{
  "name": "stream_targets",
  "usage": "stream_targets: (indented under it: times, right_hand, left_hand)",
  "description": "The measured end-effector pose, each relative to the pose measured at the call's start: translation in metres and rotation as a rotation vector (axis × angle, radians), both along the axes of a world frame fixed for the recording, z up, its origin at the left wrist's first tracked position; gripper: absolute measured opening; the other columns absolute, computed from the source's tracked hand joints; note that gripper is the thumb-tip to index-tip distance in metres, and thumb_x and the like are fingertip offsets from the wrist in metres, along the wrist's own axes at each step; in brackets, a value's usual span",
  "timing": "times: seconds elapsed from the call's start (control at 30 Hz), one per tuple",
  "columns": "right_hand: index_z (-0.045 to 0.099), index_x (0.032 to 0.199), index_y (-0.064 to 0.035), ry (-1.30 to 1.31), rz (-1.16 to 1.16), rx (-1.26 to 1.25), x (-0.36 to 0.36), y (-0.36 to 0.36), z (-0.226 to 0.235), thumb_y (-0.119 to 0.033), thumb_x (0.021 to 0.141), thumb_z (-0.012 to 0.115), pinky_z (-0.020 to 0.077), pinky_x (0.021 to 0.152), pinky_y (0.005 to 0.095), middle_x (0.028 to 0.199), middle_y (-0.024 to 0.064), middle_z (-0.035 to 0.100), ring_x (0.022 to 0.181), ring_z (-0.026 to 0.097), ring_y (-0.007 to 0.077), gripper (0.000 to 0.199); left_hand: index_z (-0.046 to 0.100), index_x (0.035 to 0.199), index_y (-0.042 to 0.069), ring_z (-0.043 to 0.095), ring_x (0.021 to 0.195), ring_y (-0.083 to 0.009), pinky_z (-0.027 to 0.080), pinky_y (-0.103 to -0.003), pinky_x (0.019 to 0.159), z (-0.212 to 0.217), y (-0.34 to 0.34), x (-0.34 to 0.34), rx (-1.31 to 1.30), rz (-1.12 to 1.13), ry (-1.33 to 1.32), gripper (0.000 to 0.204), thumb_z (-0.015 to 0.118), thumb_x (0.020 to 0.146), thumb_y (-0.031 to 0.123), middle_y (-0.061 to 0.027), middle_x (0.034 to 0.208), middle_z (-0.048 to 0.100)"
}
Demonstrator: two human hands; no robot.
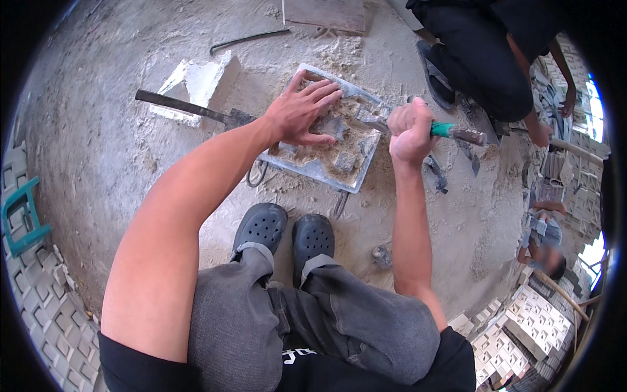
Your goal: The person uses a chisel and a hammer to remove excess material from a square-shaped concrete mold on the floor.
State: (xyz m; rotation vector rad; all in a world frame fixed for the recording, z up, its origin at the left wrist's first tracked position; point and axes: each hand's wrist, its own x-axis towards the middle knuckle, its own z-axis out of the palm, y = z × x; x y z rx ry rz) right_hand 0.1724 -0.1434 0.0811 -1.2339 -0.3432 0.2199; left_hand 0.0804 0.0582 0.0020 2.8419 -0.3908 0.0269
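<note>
A shallow rectangular mould (pixel 307 174) with a pale metal-like rim lies on the dusty floor before my feet. Crumbly sandy material (pixel 358 145) and grey lumps fill it. My left hand (pixel 300 112) rests on this fill, palm down with fingers spread, holding nothing. At the mould's right side my right hand (pixel 410 132) is wrapped round a green-handled tool (pixel 441 129). The tool's flat metal blade points left over the mould's rim, while its worn handle end sticks out to the right. Whether the blade touches the fill, I cannot tell.
A dark metal bar (pixel 179 104) crosses a broken white block (pixel 219 78) at left. Beyond lies a bent rod (pixel 249 40). Another person (pixel 480 59) crouches at upper right; a second (pixel 545 238) is farther right. A green stool (pixel 26 219) and patterned tiles (pixel 522 326) line the sides.
</note>
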Motion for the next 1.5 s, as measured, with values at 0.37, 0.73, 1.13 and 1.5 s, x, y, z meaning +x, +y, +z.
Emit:
stream_targets:
  times: [0.37, 0.73, 1.13, 1.5]
  right_hand:
    - [0.036, 0.054, -0.0130, 0.034, -0.021, 0.064, -0.006, 0.006, 0.003, -0.020, 0.097, 0.052, 0.0213, 0.037, 0.0260, 0.048, -0.0054, 0.036, 0.039, 0.030, 0.0048, 0.046]
    - [0.036, 0.055, -0.0098, -0.073, 0.182, -0.072, 0.011, -0.006, -0.013, -0.022, 0.097, 0.052, 0.0240, 0.040, 0.0272, 0.051, -0.0056, 0.037, 0.042, 0.032, 0.0057, 0.046]
    - [0.034, 0.055, -0.0102, -0.113, 0.261, -0.087, 0.000, -0.007, -0.008, -0.016, 0.099, 0.047, 0.0225, 0.041, 0.0278, 0.048, -0.0032, 0.031, 0.041, 0.025, 0.0075, 0.045]
    - [0.041, 0.055, -0.0068, -0.150, 0.367, -0.148, 0.010, -0.005, -0.018, -0.012, 0.096, 0.051, 0.0235, 0.043, 0.0277, 0.052, -0.0029, 0.040, 0.045, 0.032, 0.0065, 0.042]
  left_hand:
    - [0.025, 0.152, 0.009, 0.027, 0.145, -0.0239, 0.005, -0.056, 0.120, -0.001, -0.002, -0.003, 0.033, -0.006, -0.023, 0.105, 0.046, 0.079, 0.080, -0.0096, 0.155, 0.033]
    - [0.025, 0.153, 0.009, 0.027, 0.145, -0.0231, 0.005, -0.055, 0.120, 0.001, -0.001, 0.002, 0.034, -0.005, -0.043, 0.105, 0.047, 0.079, 0.081, -0.0089, 0.154, 0.034]
    - [0.021, 0.154, 0.010, 0.025, 0.146, -0.0246, 0.003, -0.055, 0.120, 0.002, 0.000, 0.001, 0.026, -0.006, -0.009, 0.107, 0.048, 0.078, 0.081, -0.0099, 0.155, 0.032]
    - [0.021, 0.154, 0.010, 0.025, 0.146, -0.0246, 0.003, -0.054, 0.121, 0.002, 0.001, 0.002, 0.025, -0.003, -0.005, 0.107, 0.049, 0.078, 0.080, -0.0098, 0.155, 0.032]
